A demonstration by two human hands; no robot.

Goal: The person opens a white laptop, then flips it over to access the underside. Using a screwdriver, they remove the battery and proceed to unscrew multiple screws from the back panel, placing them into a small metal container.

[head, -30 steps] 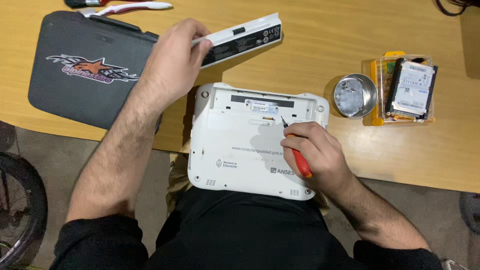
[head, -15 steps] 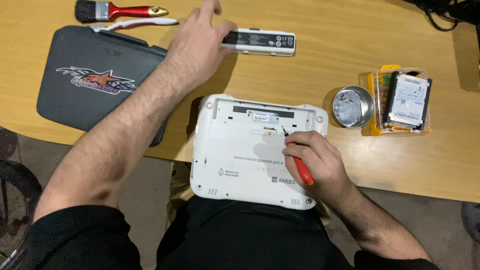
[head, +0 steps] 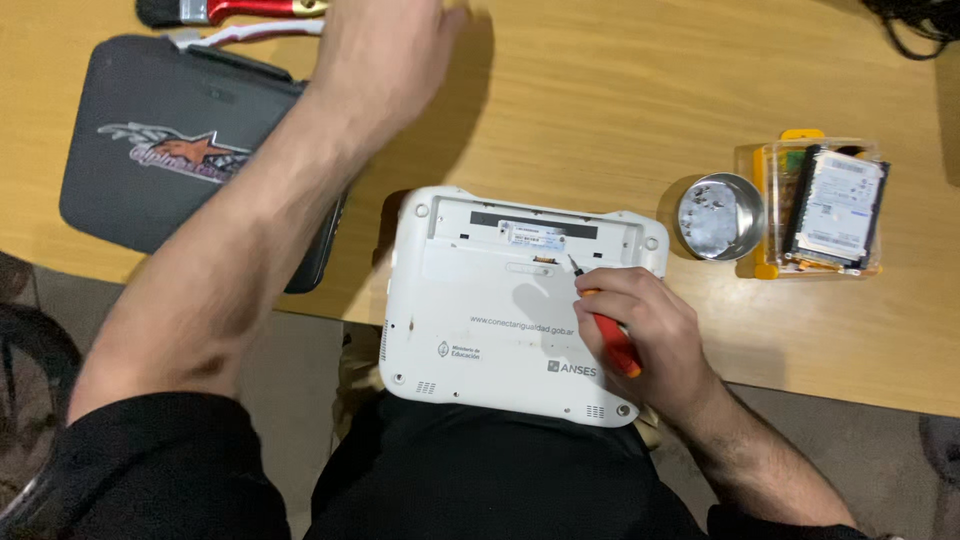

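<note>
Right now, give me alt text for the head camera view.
A right hand holds a red-handled screwdriver on an upturned white laptop; the left hand reaches across the wooden table, near a grey case.

White laptop underside (head: 490, 320), black strip near its top; red-orange screwdriver handle (head: 618, 348); dark grey case (head: 190, 150) with orange-silver star graphic; silver tin (head: 718, 216); brush handle (head: 265, 8) red, probably.

Small electronics repair workshop, wooden desk (head: 600, 110) carrying an upturned white laptop (head: 490, 310), grey zip tool case (head: 180, 150) far left, cleaning brush (head: 230, 10), metal screw tin (head: 718, 216), bare hard drive (head: 835, 205) on the right
</note>
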